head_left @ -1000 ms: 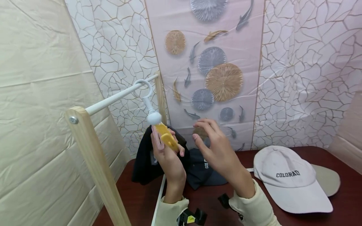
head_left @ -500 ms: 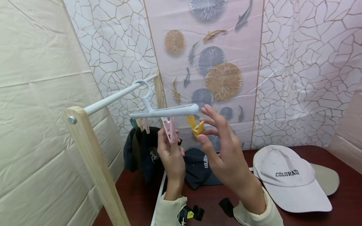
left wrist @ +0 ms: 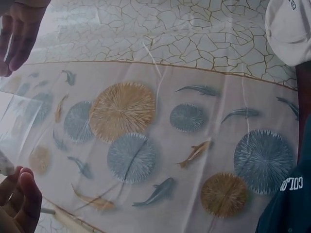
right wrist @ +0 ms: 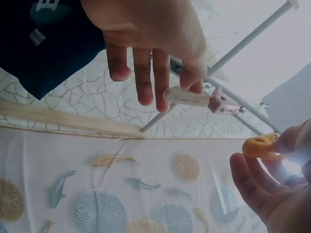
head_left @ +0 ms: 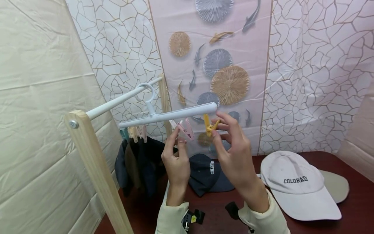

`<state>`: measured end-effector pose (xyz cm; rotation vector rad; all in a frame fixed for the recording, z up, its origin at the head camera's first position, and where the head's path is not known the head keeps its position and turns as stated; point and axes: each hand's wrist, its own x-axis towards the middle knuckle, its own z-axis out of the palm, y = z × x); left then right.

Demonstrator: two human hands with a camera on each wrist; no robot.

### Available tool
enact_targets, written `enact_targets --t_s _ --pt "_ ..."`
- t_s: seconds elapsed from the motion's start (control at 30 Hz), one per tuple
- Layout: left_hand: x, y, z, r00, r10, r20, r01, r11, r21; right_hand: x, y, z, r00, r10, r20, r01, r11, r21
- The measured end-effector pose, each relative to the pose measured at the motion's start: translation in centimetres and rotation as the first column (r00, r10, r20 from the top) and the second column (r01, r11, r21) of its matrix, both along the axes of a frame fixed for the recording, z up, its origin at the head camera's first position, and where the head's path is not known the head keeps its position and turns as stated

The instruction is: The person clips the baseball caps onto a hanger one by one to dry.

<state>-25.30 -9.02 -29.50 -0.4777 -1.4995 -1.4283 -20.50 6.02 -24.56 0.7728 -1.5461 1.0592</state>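
Observation:
A pale blue-white clip hanger (head_left: pixel 175 114) hangs by its hook from the rack's rod, its right end tilted up. My right hand (head_left: pixel 238 156) pinches a yellow clothespin (head_left: pixel 209 127) under that end; the right wrist view shows this yellow clothespin (right wrist: pixel 261 145) between thumb and fingers. My left hand (head_left: pixel 176 162) is below the hanger's middle, with a white clothespin (right wrist: pixel 187 97) pinched at its fingertips in the right wrist view. A pink clothespin (head_left: pixel 187 129) dangles just beside it. Dark caps (head_left: pixel 137 165) hang at the left end from teal, cream and pink clothespins (head_left: pixel 142 133).
The rack has a white rod (head_left: pixel 117 102) and wooden posts (head_left: pixel 99 172) at the left. On the dark red table (head_left: pixel 216 213) lie a navy cap (head_left: pixel 205 172), a white cap (head_left: pixel 295 182) and a beige cap (head_left: pixel 336 185) partly behind it. Patterned cloth hangs behind.
The hanger has swung round from end-on to broadside, its right end rising. The left hand has shifted from the pink clothespin to the white one. The right hand has closed on the yellow clothespin.

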Motion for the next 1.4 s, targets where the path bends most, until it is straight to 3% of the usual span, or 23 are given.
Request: enact_targets --t_s 0.2,0.33,0.43,0.57,0.7,0.8,0.87,0.93,1.17,1.4 --pt "-0.2 0.3 -0.5 0.997 -0.068 -0.025 0.069 0.997 0.044 -1.1 0.4 -0.5 0.998 -0.014 0.067 0.014 1.000 0.003" --pt "0.0 0.5 -0.4 0.979 -0.203 -0.014 0.203 0.970 0.135 -2.1 0.5 -1.0 0.992 -0.037 0.122 0.031 0.998 0.049" --pt "0.2 0.1 -0.1 0.934 -0.355 0.040 0.335 0.909 0.248 -2.7 0.6 -1.3 0.985 -0.049 0.163 0.036 0.996 0.078" --pt "0.4 -0.7 0.3 0.860 -0.496 0.118 0.426 0.827 0.367 -3.3 0.7 -1.7 0.974 -0.057 0.218 0.036 0.994 0.100" --pt "0.4 -1.1 0.6 0.800 -0.581 0.150 0.485 0.774 0.407 -3.9 0.8 -2.0 0.956 -0.042 0.292 0.006 0.992 0.123" --pt "0.1 -1.0 0.9 0.779 -0.607 0.157 0.518 0.764 0.384 -4.3 1.0 -2.2 0.936 -0.028 0.351 -0.024 0.989 0.143" --pt "-0.2 -0.8 1.0 0.781 -0.606 0.152 0.527 0.769 0.362 -4.7 1.1 -2.3 0.927 -0.022 0.375 -0.038 0.988 0.150" --pt "-0.4 -0.6 1.2 0.792 -0.593 0.142 0.523 0.781 0.342 -4.9 1.1 -2.4 0.925 -0.013 0.381 -0.048 0.988 0.149" --pt "-0.5 -0.7 1.4 0.826 -0.555 0.096 0.497 0.799 0.339 -5.4 0.7 -2.7 0.941 0.046 0.334 -0.087 0.990 0.108" --pt "-0.5 -1.2 1.4 0.852 -0.502 0.146 0.468 0.857 0.217 -5.4 1.0 -2.7 0.939 0.091 0.333 -0.119 0.991 0.065"
